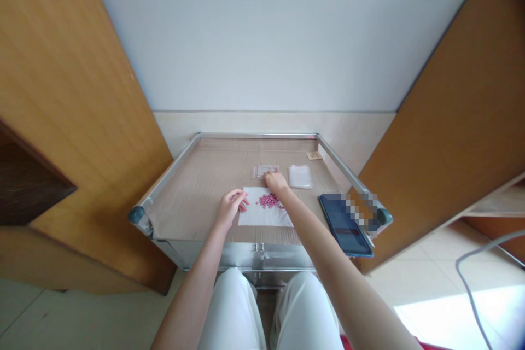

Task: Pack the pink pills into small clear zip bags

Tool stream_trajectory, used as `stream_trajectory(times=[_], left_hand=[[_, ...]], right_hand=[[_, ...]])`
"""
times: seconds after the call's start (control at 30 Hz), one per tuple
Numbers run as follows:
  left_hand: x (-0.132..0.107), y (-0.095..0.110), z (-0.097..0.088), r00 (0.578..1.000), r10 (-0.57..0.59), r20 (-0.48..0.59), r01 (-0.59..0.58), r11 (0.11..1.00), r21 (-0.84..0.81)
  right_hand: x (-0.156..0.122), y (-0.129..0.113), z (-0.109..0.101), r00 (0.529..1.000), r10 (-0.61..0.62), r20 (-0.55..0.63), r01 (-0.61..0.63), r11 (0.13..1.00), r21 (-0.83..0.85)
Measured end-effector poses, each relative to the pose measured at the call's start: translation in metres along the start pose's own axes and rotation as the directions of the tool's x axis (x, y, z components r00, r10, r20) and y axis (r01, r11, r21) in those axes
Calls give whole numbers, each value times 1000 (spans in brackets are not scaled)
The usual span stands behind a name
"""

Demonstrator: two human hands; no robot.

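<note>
Your left hand (pixel 232 208) was half open, empty, just left of the pink tablets (pixel 268 200) piled on the white paper sheet (pixel 256 215). Your right hand (pixel 276 183) was curled at the pile's far edge, grip unclear. Small zip bag (pixel 264 171) sat far-left of it, clear bag (pixel 300 176) far-right, dark tablet computer (pixel 342 224) near-right. Room remained left on the cardboard liner (pixel 192 197).

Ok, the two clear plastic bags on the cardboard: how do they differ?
The pink-marked clear plastic bag is smaller than the plain clear plastic bag. The pink-marked bag almost meets the person's right hand; the plain bag lies apart from it. Both lie flat on brown cardboard.
</note>
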State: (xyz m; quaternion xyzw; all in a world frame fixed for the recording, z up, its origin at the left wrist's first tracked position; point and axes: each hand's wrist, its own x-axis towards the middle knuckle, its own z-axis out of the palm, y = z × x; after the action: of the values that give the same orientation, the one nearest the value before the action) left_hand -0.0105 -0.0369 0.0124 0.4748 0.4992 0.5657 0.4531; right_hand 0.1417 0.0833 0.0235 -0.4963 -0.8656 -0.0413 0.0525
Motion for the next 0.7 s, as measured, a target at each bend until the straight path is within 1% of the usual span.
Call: stream_trajectory(times=[0.1,0.17,0.23,0.3,0.43,0.6,0.7], left_hand=[[0,0,0,1000,0,1,0,1000,-1],[0,1,0,1000,1,3,-1,1000,0],[0,1,1,1000,1,3,-1,1000,0],[0,2,1,1000,-2,4,2,1000,-2],[1,0,1,1000,1,5,-1,1000,-7],[1,0,0,1000,7,7,-7,1000,-7],[0,0,0,1000,6,5,-6,1000,-6]], right_hand=[[0,1,2,995,87,-51,-87,996,2],[2,3,3,976,194,-100,-189,980,57],[3,7,2,931,331,-151,-302,935,188],[5,10,2,878,440,-189,-359,866,349],[7,17,-2,816,525,-243,-323,761,562],[9,23,-6,736,632,-242,-301,626,719],[8,24,-8,689,685,-238,-238,523,818]])
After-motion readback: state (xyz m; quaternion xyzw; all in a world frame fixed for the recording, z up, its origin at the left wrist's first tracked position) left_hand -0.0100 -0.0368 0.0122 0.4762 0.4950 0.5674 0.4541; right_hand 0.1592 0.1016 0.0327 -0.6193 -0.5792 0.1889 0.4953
